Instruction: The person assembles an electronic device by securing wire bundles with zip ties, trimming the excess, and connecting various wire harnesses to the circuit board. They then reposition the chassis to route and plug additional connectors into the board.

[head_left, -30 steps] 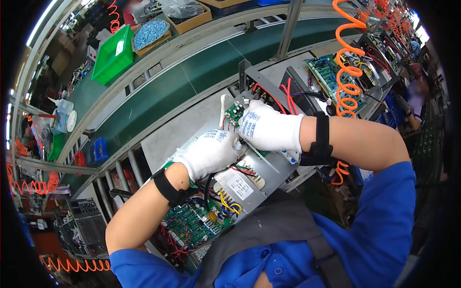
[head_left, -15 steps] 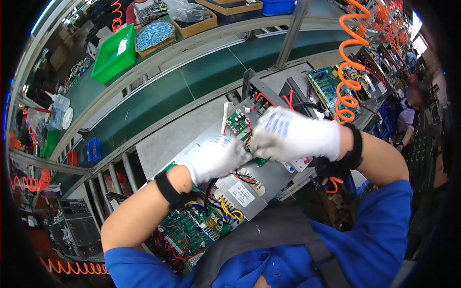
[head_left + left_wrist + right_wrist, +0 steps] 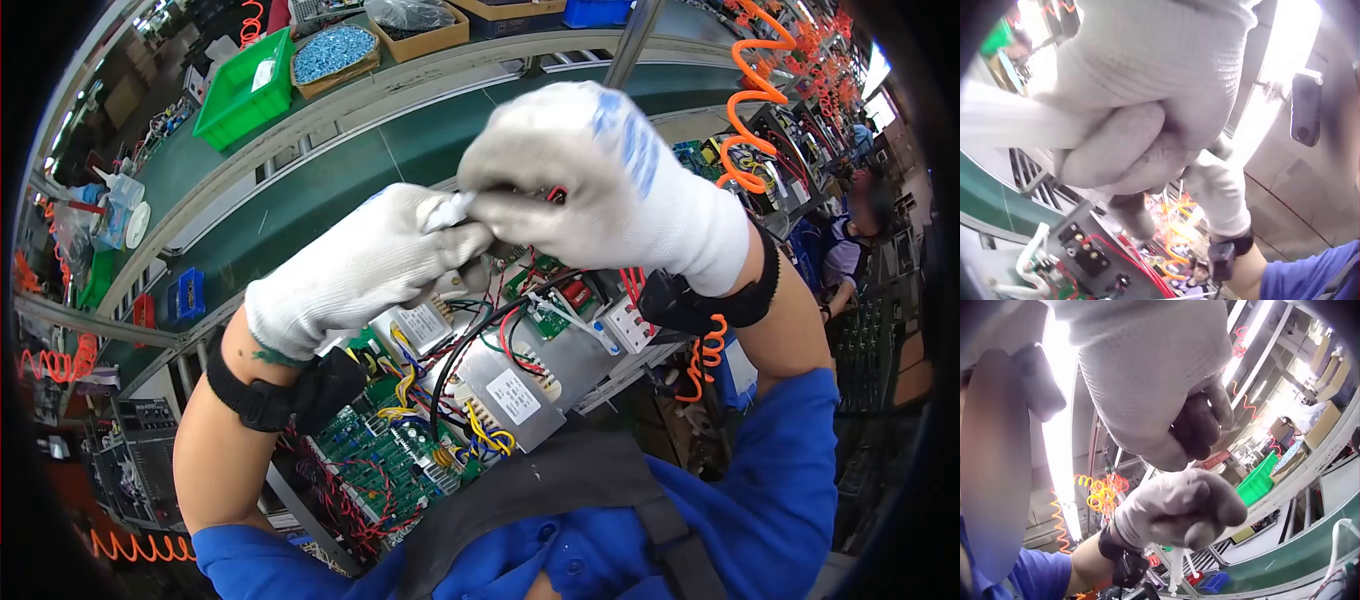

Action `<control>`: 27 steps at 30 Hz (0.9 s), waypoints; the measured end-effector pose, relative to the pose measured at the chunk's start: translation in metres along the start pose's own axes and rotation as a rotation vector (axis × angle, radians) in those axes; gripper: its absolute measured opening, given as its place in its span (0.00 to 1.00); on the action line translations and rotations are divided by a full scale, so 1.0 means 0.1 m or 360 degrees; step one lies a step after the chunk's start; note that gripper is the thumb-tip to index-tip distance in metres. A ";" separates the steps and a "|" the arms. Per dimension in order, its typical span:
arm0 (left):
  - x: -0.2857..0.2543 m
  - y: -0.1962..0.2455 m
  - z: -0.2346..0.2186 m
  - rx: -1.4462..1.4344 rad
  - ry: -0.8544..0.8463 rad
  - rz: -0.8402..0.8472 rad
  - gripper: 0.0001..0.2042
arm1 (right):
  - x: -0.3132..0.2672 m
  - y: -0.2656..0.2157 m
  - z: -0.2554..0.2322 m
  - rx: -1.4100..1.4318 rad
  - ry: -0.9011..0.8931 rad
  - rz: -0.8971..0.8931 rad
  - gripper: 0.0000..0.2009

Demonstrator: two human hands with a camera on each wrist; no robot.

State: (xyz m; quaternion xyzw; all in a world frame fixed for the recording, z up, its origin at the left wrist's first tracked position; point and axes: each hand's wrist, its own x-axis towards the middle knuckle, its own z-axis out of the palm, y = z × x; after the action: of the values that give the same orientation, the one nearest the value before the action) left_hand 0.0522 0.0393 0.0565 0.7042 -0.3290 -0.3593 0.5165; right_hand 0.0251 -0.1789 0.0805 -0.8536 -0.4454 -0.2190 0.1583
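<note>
A green conveyor (image 3: pixel 330 190) runs across the back of the bench, and in front of it lies an open metal chassis (image 3: pixel 540 370) packed with green boards (image 3: pixel 385 450), a labelled transformer (image 3: pixel 512 395) and loops of red, black and yellow wire. A second ago both gloved hands were down on the chassis, working at the small board by its far edge; now they have come up off it and meet high in front of the head camera, well above the unit. The left hand (image 3: pixel 350 270) has its fingers curled tightly around a white strip (image 3: pixel 448 210), likely a cable tie or a band of white wire, whose loose end hangs below the fist in the right wrist view. The right hand (image 3: pixel 590 175) is also clenched, pinching the other end of the strip where the two fists touch; a small red piece (image 3: pixel 556 195) shows at its fingertips, too small to identify. The rise suggests that the strip has been drawn up from the unit and is now being pulled or cinched between the hands, so the work has moved from placing to tightening. The chassis itself lies untouched below.
</note>
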 end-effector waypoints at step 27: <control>0.18 -0.59 -0.18 -0.0271 0.0416 0.0043 0.15 | -0.03 0.30 0.28 0.0825 -0.0629 0.1263 0.13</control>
State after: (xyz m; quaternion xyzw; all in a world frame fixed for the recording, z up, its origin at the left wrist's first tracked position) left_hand 0.0820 0.0478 0.0008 0.6942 -0.2368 -0.2841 0.6175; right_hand 0.0549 -0.1847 0.0532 -0.9147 -0.1482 0.1412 0.3485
